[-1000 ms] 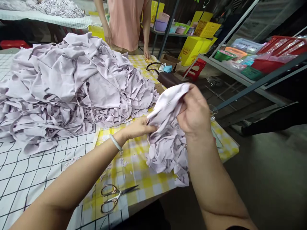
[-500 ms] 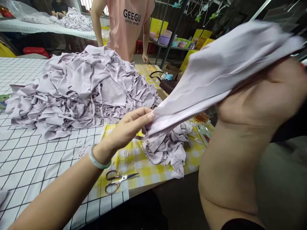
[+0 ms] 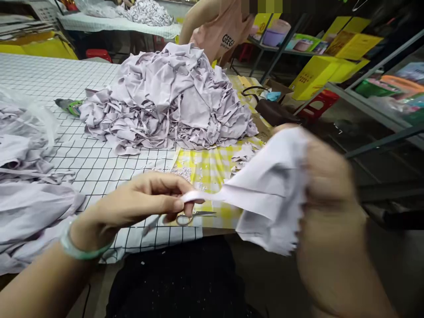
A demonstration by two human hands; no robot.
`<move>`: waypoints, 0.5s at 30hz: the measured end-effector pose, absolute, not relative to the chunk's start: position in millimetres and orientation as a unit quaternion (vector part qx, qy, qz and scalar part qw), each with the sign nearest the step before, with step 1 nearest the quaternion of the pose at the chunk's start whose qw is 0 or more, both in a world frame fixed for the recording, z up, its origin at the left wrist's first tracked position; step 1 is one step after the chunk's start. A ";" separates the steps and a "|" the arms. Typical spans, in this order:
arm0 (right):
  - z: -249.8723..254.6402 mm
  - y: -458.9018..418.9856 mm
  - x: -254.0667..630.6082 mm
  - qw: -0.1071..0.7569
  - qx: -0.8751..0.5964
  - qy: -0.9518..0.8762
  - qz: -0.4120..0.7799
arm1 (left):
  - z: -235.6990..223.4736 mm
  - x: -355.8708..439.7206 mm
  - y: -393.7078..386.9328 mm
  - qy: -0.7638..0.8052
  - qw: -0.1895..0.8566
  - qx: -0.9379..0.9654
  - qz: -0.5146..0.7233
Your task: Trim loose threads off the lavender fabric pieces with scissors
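Head view shows the left hand (image 3: 139, 201) pinching one lilac piece (image 3: 265, 194) in its fingers, the right hand's grip too blurred to judge, and whether the heap (image 3: 179, 97) beyond those fingers or the pile (image 3: 29, 212) to their left is finished unclear.

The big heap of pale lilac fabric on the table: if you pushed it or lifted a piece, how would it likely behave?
The heap would probably slump and shift unevenly, since it is many loose, crumpled pieces. A lifted piece would likely hang floppy, as the similar held piece creases and folds. Tipping over whole seems unlikely, given the heap's broad base.
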State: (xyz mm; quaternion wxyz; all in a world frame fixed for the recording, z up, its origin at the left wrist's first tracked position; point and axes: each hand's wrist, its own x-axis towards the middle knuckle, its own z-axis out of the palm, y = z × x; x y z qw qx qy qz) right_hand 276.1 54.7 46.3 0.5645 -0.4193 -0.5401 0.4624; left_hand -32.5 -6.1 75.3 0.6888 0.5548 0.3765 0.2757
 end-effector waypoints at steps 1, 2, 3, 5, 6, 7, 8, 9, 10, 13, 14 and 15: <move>34.9 58.1 271.8 0.506 -0.441 -0.562 0.484 | 60.5 -34.3 -6.1 0.392 0.699 0.541 0.256; 21.8 63.4 268.4 0.436 -0.470 -0.588 0.492 | 45.2 -35.2 -5.1 0.412 0.697 0.536 0.240; 7.4 69.9 265.9 0.369 -0.501 -0.614 0.486 | 29.8 -35.5 -3.1 0.431 0.690 0.536 0.229; -21.0 82.6 263.2 0.287 -0.553 -0.650 0.434 | 0.8 -35.9 2.8 0.463 0.676 0.535 0.207; -33.1 86.6 262.4 0.274 -0.571 -0.660 0.403 | -11.8 -36.2 6.1 0.475 0.676 0.530 0.192; -42.6 87.6 261.6 0.274 -0.583 -0.665 0.378 | -22.5 -36.7 9.3 0.484 0.680 0.522 0.178; -49.2 85.1 260.2 0.281 -0.591 -0.667 0.355 | -31.2 -37.3 12.0 0.489 0.687 0.510 0.168; -52.9 78.6 257.8 0.291 -0.600 -0.669 0.329 | -37.8 -37.8 14.0 0.492 0.695 0.498 0.162; -54.3 68.4 254.3 0.302 -0.603 -0.675 0.299 | -42.3 -38.2 15.4 0.494 0.703 0.487 0.160; -53.5 22.5 236.0 0.289 -0.540 -0.758 0.226 | -47.9 -37.7 16.0 0.494 0.712 0.469 0.171; -54.4 5.8 228.5 0.260 -0.488 -0.804 0.220 | -48.6 -37.1 15.6 0.496 0.711 0.468 0.173; -56.7 -9.6 221.2 0.227 -0.441 -0.838 0.228 | -49.2 -36.5 15.1 0.498 0.710 0.466 0.176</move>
